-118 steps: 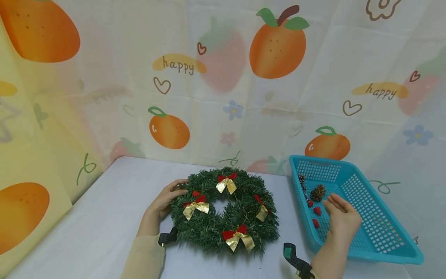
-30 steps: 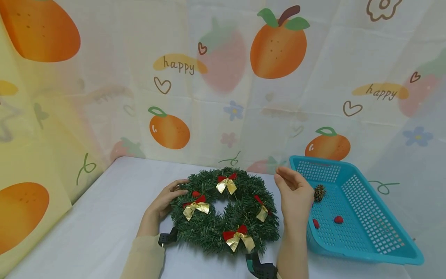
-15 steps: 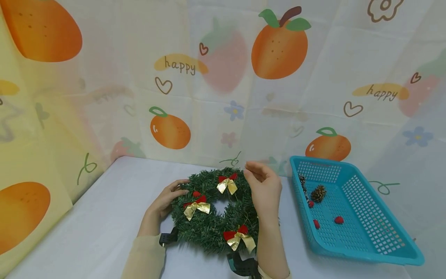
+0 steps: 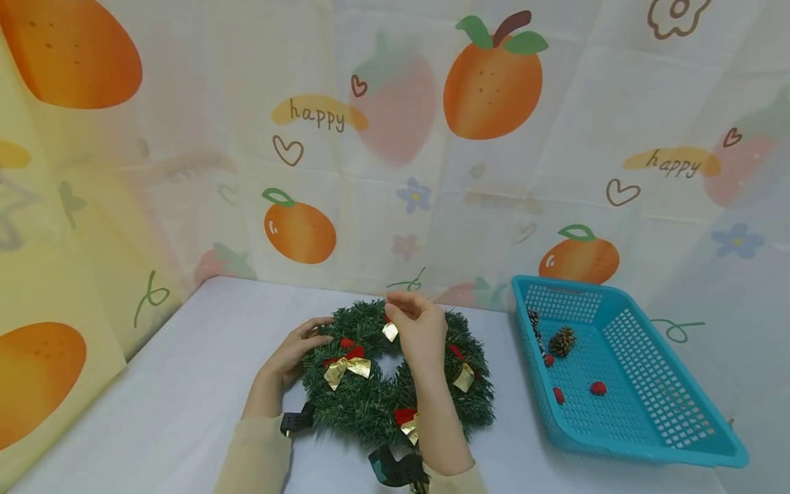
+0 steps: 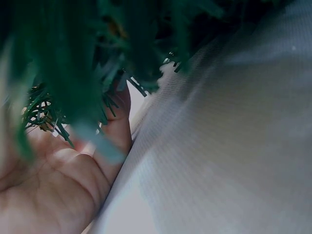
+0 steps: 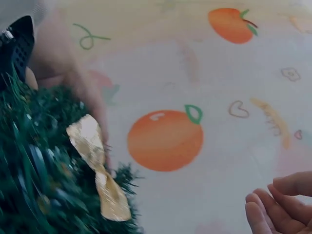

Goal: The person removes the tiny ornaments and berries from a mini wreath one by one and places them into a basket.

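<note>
A green tinsel wreath (image 4: pixel 364 418) lies on the white table, trimmed with red-and-gold bows (image 4: pixel 347 370) and a small red ball (image 4: pixel 347 342) near its upper left. My left hand (image 4: pixel 296 353) holds the wreath's left edge, fingers over the greenery; the left wrist view shows the palm (image 5: pixel 53 190) close under the needles. Over the upper part of the wreath is my right hand (image 4: pixel 422 336), fingers bent and thumb near the fingertips, partly covering the top bow (image 4: pixel 390 332). In the right wrist view, the right hand (image 6: pixel 282 212) shows at lower right; I cannot tell whether it pinches something small.
A blue perforated basket (image 4: pixel 666 384) stands at the right of the table. Inside are a pine cone (image 4: pixel 562 341), a darker, frosted-looking cone (image 4: pixel 534 322) by the left wall, and small red balls (image 4: pixel 598 388). A fruit-printed cloth (image 4: pixel 382 226) hangs behind the table.
My right hand has left the basket and moved left across to the wreath's upper part. A red ball now lies nearer the basket's middle. The left hand and wreath have stayed put.
</note>
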### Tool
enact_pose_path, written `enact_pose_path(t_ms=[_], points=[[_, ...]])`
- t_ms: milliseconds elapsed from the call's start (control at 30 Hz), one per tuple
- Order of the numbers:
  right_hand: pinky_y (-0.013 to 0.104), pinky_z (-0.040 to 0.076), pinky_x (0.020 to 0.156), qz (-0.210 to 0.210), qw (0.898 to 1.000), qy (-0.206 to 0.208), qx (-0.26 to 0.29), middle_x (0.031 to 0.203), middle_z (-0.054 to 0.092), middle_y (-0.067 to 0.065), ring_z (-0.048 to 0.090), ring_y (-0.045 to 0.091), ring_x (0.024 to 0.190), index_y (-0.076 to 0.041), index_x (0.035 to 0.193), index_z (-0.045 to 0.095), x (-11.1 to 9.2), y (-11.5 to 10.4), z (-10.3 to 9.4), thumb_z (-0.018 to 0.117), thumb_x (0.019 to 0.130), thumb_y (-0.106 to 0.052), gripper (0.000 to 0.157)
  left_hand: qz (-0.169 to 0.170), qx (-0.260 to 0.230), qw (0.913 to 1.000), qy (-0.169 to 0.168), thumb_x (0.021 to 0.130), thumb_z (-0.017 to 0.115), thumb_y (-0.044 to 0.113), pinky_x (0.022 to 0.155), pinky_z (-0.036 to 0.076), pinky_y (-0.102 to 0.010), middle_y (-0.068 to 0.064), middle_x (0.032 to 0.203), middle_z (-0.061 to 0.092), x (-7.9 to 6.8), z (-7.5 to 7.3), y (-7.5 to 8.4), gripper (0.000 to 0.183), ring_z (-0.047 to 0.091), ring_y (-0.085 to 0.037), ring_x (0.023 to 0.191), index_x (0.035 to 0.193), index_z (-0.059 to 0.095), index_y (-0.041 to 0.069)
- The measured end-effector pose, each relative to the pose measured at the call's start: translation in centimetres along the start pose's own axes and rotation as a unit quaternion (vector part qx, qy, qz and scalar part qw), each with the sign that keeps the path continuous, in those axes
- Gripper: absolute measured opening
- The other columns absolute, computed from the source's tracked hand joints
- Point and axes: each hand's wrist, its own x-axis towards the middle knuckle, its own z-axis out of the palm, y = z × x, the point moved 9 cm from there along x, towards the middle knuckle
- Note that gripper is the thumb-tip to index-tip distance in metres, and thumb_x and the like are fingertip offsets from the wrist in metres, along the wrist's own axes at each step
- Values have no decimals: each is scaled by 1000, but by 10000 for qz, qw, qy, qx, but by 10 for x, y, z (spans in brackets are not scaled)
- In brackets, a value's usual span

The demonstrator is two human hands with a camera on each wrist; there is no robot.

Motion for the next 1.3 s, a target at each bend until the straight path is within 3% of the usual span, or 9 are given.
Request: enact_pose_path(t_ms=[333, 533, 867, 1300], points=[[38, 59, 85, 134, 9980, -500, -356, 104, 74, 11, 71, 25, 99, -10, 106, 76, 2, 21, 43, 70, 90, -12, 16, -52, 14, 10000, 27, 94, 62, 22, 113, 3, -79, -13, 167, 16, -1, -1, -1, 54, 1, -43, 155, 144, 46, 9], [30, 56, 72, 247, 9958, -670, -574, 102, 74, 11, 69, 21, 91, -8, 108, 75, 3, 40, 58, 69, 91, -12, 18, 9, 61, 10000, 10, 95, 62, 23, 116, 2, -76, -15, 166, 16, -1, 1, 0, 54, 1, -43, 155, 145, 45, 8], [27, 55, 65, 206, 9874, -830, -1330, 101, 75, 9, 70, 18, 83, -9, 108, 75, 6, 48, 78, 69, 91, -13, 18, -33, 134, 9999, -17, 95, 61, 24, 111, 3, -81, -15, 168, 9, -2, -1, 3, 54, -2, -44, 155, 145, 45, 9], [26, 53, 62, 413, 9812, -913, -1650, 101, 76, 8, 69, 20, 85, -9, 106, 75, 9, 74, 87, 69, 90, -11, 17, -28, 183, 9998, -49, 96, 60, 22, 110, 2, -82, -18, 167, 10, -2, -1, 2, 54, -2, -45, 154, 146, 44, 9]])
